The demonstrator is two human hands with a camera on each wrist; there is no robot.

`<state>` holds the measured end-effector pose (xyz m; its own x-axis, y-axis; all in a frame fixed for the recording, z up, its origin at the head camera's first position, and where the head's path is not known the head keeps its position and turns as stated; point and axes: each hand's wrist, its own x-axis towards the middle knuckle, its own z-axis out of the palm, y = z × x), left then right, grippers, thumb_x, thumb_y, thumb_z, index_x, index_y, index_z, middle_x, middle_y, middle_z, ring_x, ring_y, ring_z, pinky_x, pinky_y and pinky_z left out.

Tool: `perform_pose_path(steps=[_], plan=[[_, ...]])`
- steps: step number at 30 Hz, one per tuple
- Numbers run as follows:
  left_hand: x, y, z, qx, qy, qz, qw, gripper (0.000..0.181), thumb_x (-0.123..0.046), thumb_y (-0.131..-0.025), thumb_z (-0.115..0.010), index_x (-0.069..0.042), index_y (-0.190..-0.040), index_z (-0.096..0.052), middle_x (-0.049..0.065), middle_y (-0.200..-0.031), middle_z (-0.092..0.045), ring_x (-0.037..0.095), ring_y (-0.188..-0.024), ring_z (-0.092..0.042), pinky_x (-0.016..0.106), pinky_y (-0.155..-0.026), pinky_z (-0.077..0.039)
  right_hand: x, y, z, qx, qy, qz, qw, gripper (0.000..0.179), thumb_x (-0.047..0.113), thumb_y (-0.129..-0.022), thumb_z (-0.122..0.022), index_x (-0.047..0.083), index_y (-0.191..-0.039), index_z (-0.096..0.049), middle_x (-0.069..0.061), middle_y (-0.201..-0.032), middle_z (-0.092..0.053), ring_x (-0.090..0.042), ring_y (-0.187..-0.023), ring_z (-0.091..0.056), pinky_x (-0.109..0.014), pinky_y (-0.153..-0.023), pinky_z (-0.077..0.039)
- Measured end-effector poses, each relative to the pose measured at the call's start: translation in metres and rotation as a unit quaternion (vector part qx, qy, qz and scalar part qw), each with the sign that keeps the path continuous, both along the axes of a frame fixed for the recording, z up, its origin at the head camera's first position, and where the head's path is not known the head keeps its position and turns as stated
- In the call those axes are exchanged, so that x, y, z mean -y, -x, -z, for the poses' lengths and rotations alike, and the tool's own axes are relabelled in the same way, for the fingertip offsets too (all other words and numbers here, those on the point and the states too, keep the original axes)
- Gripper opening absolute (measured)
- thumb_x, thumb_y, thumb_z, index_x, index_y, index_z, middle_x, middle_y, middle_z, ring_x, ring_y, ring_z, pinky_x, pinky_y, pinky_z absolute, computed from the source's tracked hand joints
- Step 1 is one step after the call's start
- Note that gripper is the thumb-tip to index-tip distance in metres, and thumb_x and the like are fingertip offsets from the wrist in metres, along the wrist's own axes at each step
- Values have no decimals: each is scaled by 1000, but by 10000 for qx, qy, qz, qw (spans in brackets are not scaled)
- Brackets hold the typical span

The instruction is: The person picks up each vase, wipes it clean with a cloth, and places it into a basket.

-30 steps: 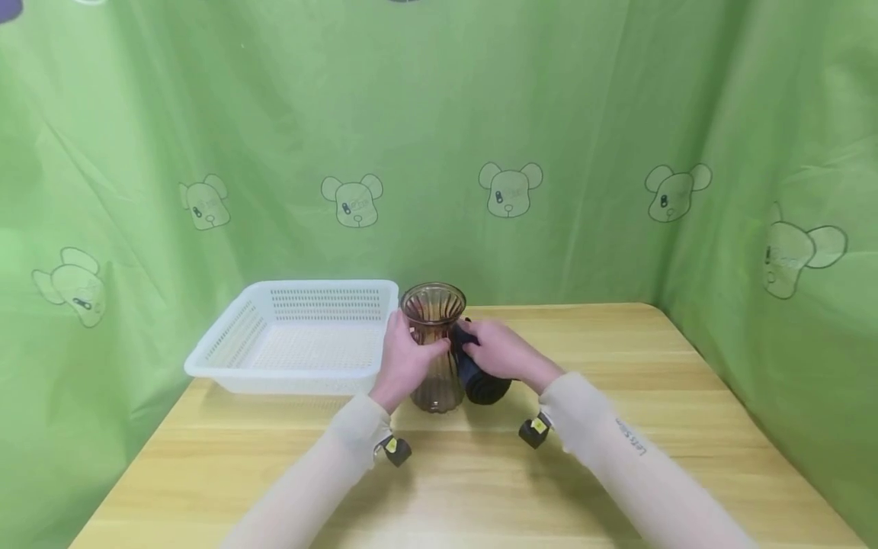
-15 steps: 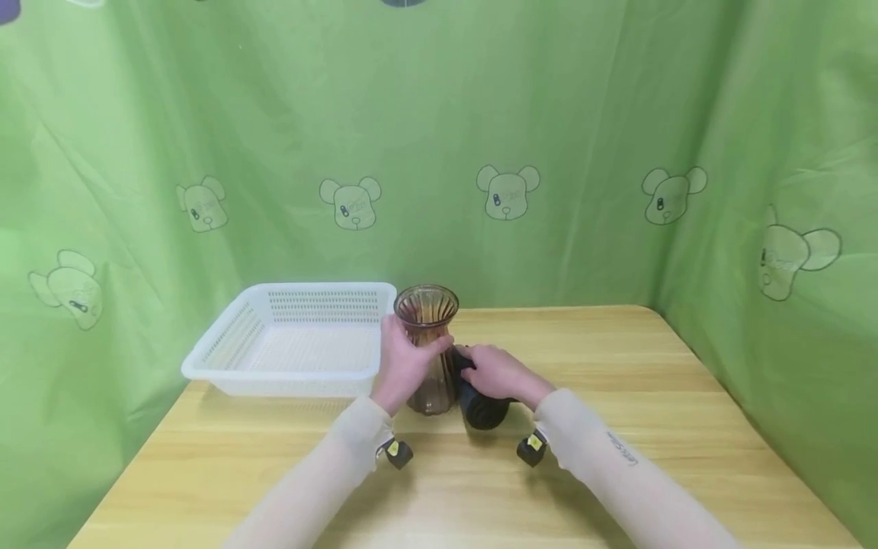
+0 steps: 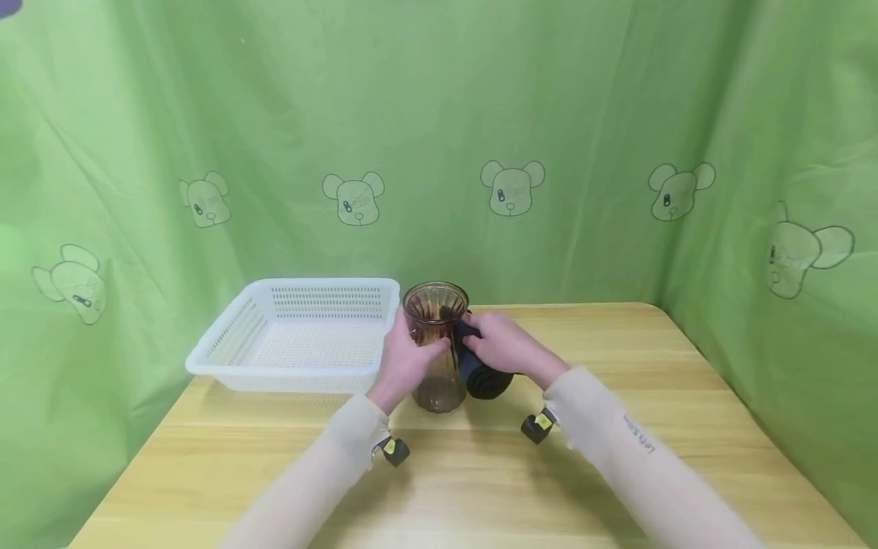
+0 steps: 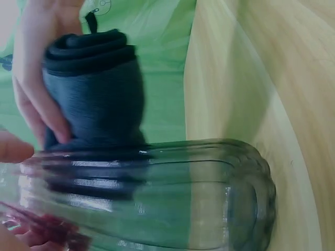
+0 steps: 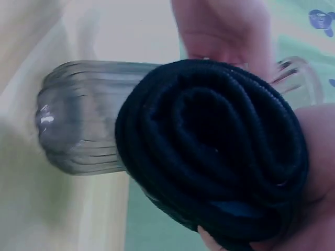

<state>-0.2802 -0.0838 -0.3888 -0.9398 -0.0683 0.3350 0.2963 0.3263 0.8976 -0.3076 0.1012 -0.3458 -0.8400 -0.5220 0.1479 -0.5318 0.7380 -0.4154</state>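
Vase (image 3: pixel 441 377) is gripped in the left hand (image 3: pixel 403 358), rolled cloth (image 3: pixel 483 377) beside it in the right hand (image 3: pixel 509 347). A sideways shove from the cloth could topple it.

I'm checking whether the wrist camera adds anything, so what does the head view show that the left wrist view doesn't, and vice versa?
Only the head view: the white basket left of the vase, and the lettering on the right sleeve.

Only the left wrist view: green curtain visible beneath the dark roll, so it looks held off the table.

Both: the left hand gripping the vase, though mostly cut off in the wrist view, the right hand gripping the roll, the curtain and the table.
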Motion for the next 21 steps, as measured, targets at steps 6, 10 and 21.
perform_pose_path(steps=[6, 10, 21], plan=[[-8, -1, 0, 35, -223, 148, 9996, 81, -28, -79, -84, -18, -145, -37, 6, -140, -56, 24, -133, -53, 44, -117, -39, -3, 2, 35, 344, -485, -12, 9982, 50, 13, -99, -57, 1, -147, -49, -29, -126, -65, -36, -106, -68, -50, -95, -56], [-8, -1, 0, -3, -152, -136, 9998, 86, -31, -76, -87, -14, -144, -37, 6, -138, -50, 23, -131, -52, 43, -117, -39, -3, 5, 55, 712, -613, 67, 9956, 52, 13, -98, -57, 0, -148, -46, -28, -133, -62, -30, -104, -67, -48, -98, -55], [-2, -1, -2, -45, 365, -497, 9981, 86, -28, -77, -86, -15, -148, -38, 8, -143, -56, 26, -134, -52, 49, -114, -42, -5, 2, 29, 530, 4, 75, 9986, 51, 17, -100, -57, 5, -148, -48, -24, -128, -65, -23, -88, -66, -42, -82, -58]])
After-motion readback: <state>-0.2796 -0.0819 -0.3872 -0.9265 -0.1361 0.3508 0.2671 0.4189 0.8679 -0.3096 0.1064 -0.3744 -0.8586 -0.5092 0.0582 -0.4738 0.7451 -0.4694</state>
